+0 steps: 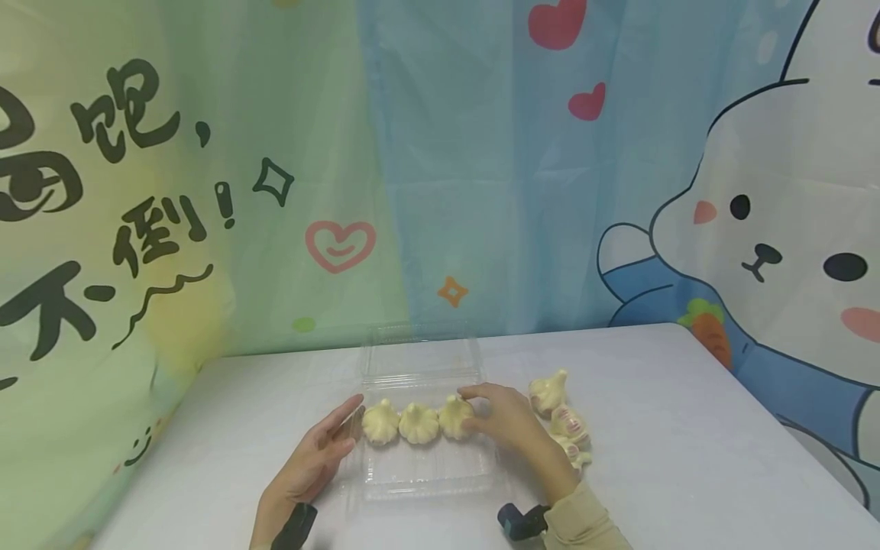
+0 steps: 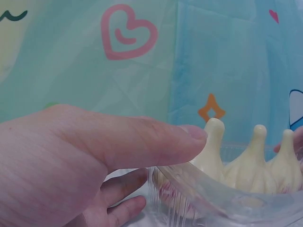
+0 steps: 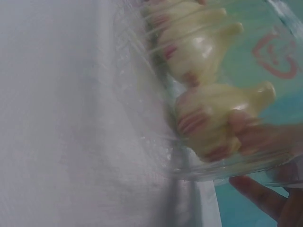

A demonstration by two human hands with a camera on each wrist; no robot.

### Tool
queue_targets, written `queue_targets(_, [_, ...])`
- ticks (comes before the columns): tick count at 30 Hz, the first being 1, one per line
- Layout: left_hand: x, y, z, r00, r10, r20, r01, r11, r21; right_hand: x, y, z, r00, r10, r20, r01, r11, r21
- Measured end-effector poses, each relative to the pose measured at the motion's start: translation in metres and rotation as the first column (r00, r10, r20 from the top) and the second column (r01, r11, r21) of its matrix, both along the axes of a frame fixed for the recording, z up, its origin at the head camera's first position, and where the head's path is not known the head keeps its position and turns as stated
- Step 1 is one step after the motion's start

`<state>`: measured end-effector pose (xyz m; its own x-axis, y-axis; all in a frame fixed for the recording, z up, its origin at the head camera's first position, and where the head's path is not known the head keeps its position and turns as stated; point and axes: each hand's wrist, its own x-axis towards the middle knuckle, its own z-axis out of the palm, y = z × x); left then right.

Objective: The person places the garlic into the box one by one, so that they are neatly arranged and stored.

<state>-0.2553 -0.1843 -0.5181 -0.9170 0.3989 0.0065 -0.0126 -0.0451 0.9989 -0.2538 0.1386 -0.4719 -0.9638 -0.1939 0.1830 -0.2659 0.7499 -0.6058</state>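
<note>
A hinged clear plastic container [image 1: 429, 477] lies with its lid [image 1: 422, 359] folded back. Inside, three garlic bulbs stand in a row: a left bulb [image 1: 380, 422], a middle bulb [image 1: 418, 424] and a right bulb [image 1: 454, 418]. My right hand [image 1: 507, 416] pinches the right bulb between thumb and fingers; in the right wrist view a fingertip presses this garlic bulb [image 3: 208, 118] behind the clear wall. At the container's left side rests my left hand [image 1: 318, 456], its straight thumb [image 2: 156, 144] lying over the rim close to the left bulb [image 2: 213, 151], other fingers outside.
Several more garlic bulbs [image 1: 548, 393] lie in a cluster on the white table [image 1: 687, 443], right of the container and partly behind my right forearm. A printed curtain [image 1: 454, 191] hangs along the table's back edge.
</note>
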Motion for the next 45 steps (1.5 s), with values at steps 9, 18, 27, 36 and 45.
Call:
queue_targets(9, [0.0, 0.001, -0.001, 1.0, 0.014, 0.022, -0.015, 1.0, 0.02, -0.003, 0.002, -0.001, 0.997, 0.078, -0.017, -0.079, 0.995, -0.06])
queue_targets(18, [0.0, 0.002, -0.002, 1.0, -0.013, 0.005, 0.012, 0.999, 0.044, 0.0, 0.011, 0.006, 0.995, 0.094, -0.013, -0.095, 0.994, -0.06])
queue_targets(27, [0.0, 0.001, -0.001, 1.0, -0.018, 0.008, 0.018, 0.999, 0.046, 0.008, 0.046, 0.036, 0.976, 0.21, 0.058, -0.207, 0.976, -0.063])
queue_targets(36, [-0.001, -0.001, -0.003, 1.0, -0.025, -0.002, 0.025, 0.999, 0.027, 0.017, 0.082, 0.052, 0.999, 0.048, 0.024, -0.044, 0.991, -0.123])
queue_targets(45, [-0.001, -0.001, -0.002, 1.0, -0.02, -0.008, 0.02, 0.999, 0.025, 0.014, 0.115, 0.045, 0.983, -0.159, -0.09, 0.151, 0.985, -0.085])
